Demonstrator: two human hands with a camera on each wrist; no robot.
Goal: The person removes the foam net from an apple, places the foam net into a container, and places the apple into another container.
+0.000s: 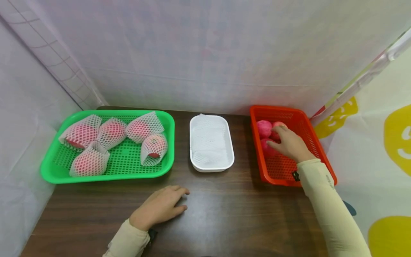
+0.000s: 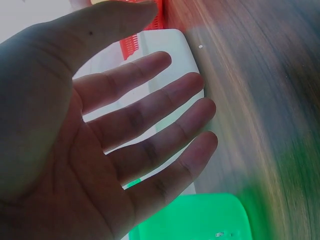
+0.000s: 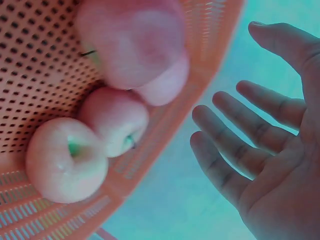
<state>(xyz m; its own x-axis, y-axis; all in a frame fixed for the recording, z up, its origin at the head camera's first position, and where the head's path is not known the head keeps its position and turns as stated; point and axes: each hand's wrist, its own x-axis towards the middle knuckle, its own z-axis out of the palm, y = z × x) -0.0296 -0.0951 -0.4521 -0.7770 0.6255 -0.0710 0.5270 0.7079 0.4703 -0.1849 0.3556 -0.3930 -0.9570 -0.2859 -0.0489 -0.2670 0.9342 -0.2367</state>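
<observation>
The left hand [image 1: 160, 207] is relaxed, thumb apart from the fingers, gripping nothing, low over the near side of the table between the green basket and the tray. The right hand [image 1: 292, 144] has its fingers loosely extended over the red basket, right by the apples, with nothing grasped; whether a fingertip touches one, I cannot tell.

White sheeting [image 1: 205, 53] stands behind and at both sides, with yellow smiling faces [image 1: 398, 139] on the right. The table [image 1: 244, 214] is dark brown wood grain. On it, the wide green basket [image 1: 126, 162] is at left, the red basket [image 1: 279, 169] at right, and the small white tray [image 1: 210, 169] between them.

Four apples [image 1: 264, 129] show in the red basket, bunched together; the green basket holds five netted apples [image 1: 112, 132]. White mesh nets [image 1: 208, 134] lie in the tray.
</observation>
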